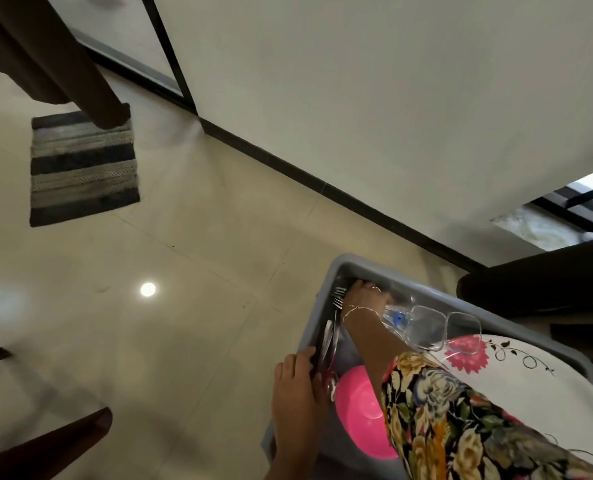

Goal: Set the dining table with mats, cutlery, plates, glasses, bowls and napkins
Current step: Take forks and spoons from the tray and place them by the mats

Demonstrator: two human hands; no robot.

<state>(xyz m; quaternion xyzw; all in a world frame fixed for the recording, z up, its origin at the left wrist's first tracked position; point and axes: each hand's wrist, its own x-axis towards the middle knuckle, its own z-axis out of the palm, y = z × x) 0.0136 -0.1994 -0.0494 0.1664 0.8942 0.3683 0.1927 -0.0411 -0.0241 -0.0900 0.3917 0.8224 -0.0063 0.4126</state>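
A grey plastic tub (pixel 364 263) at the lower right holds the tableware. My left hand (pixel 297 386) grips the tub's left rim. My right hand (pixel 366 297) reaches deep into the far corner, fingers curled down among dark items beside several forks (pixel 338 297); what it holds is hidden. More cutlery (pixel 328 344) lies along the left wall. A pink bowl (pixel 361 410) sits in the tub under my floral sleeve. Clear glass dishes (pixel 444 327) rest beside a white plate with a pink flower (pixel 517 372).
A striped grey and black rug (pixel 80 168) lies on the glossy tiled floor at upper left, with a dark wooden furniture leg (pixel 90 91) over it. A glass tabletop with a dark wooden edge (pixel 45 441) shows at lower left. Dark furniture (pixel 537 285) stands behind the tub.
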